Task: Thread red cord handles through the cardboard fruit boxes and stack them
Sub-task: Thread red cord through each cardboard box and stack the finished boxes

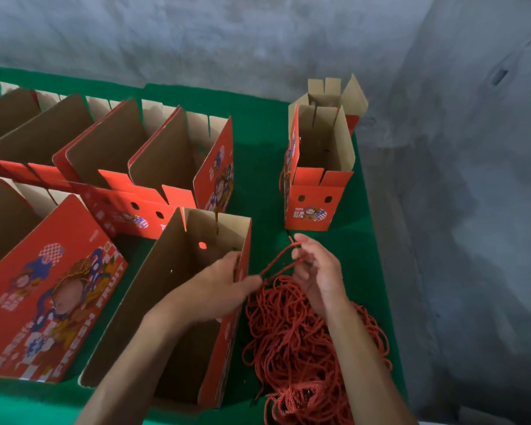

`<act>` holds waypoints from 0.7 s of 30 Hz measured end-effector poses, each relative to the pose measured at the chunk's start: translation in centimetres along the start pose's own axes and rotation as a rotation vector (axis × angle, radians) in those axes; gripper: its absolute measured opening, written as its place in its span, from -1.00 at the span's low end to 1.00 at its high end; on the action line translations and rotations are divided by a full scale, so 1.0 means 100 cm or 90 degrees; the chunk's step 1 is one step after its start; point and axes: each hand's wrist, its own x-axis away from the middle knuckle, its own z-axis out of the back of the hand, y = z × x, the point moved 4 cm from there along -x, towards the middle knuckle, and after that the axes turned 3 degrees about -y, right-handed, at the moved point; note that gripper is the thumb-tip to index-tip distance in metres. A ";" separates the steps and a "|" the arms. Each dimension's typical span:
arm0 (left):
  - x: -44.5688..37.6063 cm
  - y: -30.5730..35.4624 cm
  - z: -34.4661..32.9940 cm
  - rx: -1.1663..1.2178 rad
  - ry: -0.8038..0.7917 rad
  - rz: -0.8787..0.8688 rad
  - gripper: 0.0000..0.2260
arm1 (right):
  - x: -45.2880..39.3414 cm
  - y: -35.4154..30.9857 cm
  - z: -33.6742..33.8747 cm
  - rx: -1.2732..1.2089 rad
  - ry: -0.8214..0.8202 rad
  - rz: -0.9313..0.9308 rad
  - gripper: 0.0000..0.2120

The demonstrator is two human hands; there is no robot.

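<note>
— Cord threading, is it? Which box?

— Looks so. The left hand [224, 286] curls over the right wall of the open cardboard fruit box [172, 299] on the green tabletop [258, 148], pinching one end of a red cord [278, 260]. The right hand [316, 271] pinches the same cord just above the heap of red cords [304, 338] beside the box.

— Next?

— Probably feeding an end through the handle hole [202, 245], then stacking by the finished box [314, 179].

Both forearms are extended forward, the left hand [224, 286] curled in a grip, the right hand [316, 271] raised with fingers pinched.
</note>
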 end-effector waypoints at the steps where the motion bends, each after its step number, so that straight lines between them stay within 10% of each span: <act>1: -0.001 -0.003 -0.003 -0.034 -0.002 0.017 -0.74 | -0.001 0.003 0.008 0.102 0.040 0.001 -0.82; 7: -0.001 -0.011 0.000 0.021 -0.026 0.087 -0.67 | 0.001 0.039 0.044 0.775 0.092 0.013 -0.57; 10: -0.006 -0.005 0.013 -0.024 0.065 0.097 -0.61 | -0.001 0.053 0.028 0.829 0.078 0.060 -0.79; 15: -0.017 0.000 0.019 -0.029 0.121 0.106 -0.53 | -0.003 0.099 -0.010 1.024 -0.252 0.004 -0.82; 21: -0.022 -0.021 0.013 0.083 0.057 0.133 -0.74 | -0.005 0.125 -0.002 1.202 -0.188 0.073 -0.68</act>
